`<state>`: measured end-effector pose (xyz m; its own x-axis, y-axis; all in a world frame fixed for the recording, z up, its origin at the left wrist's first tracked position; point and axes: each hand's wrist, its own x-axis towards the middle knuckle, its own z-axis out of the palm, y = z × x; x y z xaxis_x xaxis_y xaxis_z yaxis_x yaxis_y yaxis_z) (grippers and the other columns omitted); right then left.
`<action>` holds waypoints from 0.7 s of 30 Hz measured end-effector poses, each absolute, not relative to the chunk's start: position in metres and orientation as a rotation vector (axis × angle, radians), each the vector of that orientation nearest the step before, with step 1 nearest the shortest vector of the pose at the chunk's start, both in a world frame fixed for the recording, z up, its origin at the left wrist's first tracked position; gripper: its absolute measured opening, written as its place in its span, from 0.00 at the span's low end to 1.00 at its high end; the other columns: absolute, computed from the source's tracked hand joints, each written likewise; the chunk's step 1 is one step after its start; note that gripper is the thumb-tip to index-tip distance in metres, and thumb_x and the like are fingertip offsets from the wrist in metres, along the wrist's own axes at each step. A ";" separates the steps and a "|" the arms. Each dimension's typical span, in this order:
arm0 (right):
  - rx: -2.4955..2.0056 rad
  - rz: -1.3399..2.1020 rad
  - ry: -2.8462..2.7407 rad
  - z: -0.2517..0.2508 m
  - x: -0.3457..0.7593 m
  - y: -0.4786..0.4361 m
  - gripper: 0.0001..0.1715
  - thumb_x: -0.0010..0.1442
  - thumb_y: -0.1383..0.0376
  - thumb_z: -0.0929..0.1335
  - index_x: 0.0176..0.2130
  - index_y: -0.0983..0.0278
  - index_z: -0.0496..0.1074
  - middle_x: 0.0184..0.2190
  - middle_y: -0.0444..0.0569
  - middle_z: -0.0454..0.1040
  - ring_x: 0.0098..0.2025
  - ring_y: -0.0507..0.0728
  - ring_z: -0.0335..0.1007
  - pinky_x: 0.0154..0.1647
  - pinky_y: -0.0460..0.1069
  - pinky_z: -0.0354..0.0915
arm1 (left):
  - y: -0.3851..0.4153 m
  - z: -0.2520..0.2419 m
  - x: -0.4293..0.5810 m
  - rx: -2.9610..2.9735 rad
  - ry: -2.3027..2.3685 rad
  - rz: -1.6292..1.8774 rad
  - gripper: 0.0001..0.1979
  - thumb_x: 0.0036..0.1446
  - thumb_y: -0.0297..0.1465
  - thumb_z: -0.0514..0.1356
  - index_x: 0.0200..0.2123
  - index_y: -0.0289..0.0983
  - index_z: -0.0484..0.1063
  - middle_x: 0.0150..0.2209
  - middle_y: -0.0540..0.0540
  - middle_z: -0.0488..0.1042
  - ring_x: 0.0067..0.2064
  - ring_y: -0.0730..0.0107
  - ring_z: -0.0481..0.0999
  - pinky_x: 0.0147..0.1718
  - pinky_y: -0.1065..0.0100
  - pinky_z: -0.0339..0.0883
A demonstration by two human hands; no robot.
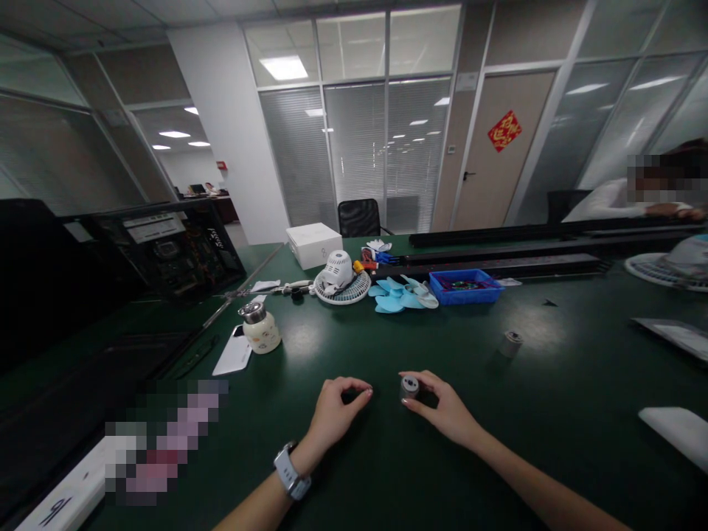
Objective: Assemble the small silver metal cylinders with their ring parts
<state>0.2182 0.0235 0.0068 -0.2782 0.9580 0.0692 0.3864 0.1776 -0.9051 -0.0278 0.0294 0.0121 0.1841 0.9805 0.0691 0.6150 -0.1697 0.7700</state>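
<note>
My right hand (442, 410) is curled around a small grey cylinder (409, 386) that stands on the dark green table (387, 472); thumb and fingers touch its sides. Just left of it, my left hand (336, 411) rests on the table with a watch on the wrist. Its thumb and forefinger are curved into a pinch around something dark that I cannot make out. A second small grey cylinder (510, 344) stands alone farther right.
Farther back lie a cream jar (261, 329), a white phone (234, 352), a white fan grille with motor (339, 280), blue fan blades (399, 295), a blue tray (465, 287) and a white box (313, 244). A black case (177, 247) stands at left. Another person (636, 195) sits far right.
</note>
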 end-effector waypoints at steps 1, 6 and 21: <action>-1.280 1.066 -1.782 0.008 0.218 0.023 0.26 0.55 0.60 0.70 0.54 0.56 0.69 0.48 0.47 0.71 0.51 0.58 0.68 0.54 0.55 0.64 | 0.029 0.012 -0.028 1.866 1.497 0.780 0.16 0.55 0.44 0.58 0.40 0.43 0.78 0.41 0.47 0.78 0.44 0.59 0.71 0.43 0.60 0.62; -1.259 1.063 -1.768 0.005 0.217 0.022 0.27 0.54 0.60 0.71 0.54 0.58 0.68 0.50 0.48 0.72 0.52 0.58 0.68 0.54 0.56 0.63 | 0.029 0.012 -0.028 1.869 1.499 0.761 0.16 0.55 0.44 0.58 0.40 0.43 0.78 0.41 0.47 0.78 0.45 0.59 0.70 0.44 0.60 0.62; -1.706 0.692 -1.695 0.057 0.382 0.049 0.15 0.42 0.62 0.73 0.33 0.62 0.72 0.30 0.54 0.80 0.33 0.61 0.78 0.34 0.52 0.71 | 0.029 0.008 -0.029 1.834 1.480 0.768 0.17 0.54 0.44 0.58 0.41 0.42 0.78 0.41 0.45 0.77 0.46 0.57 0.71 0.43 0.60 0.63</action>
<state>0.3818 0.0485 0.0572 0.0347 0.9973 0.0643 0.6674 0.0247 -0.7443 -0.0286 0.0292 0.0085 0.1905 0.9808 0.0425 0.5990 -0.1505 0.7865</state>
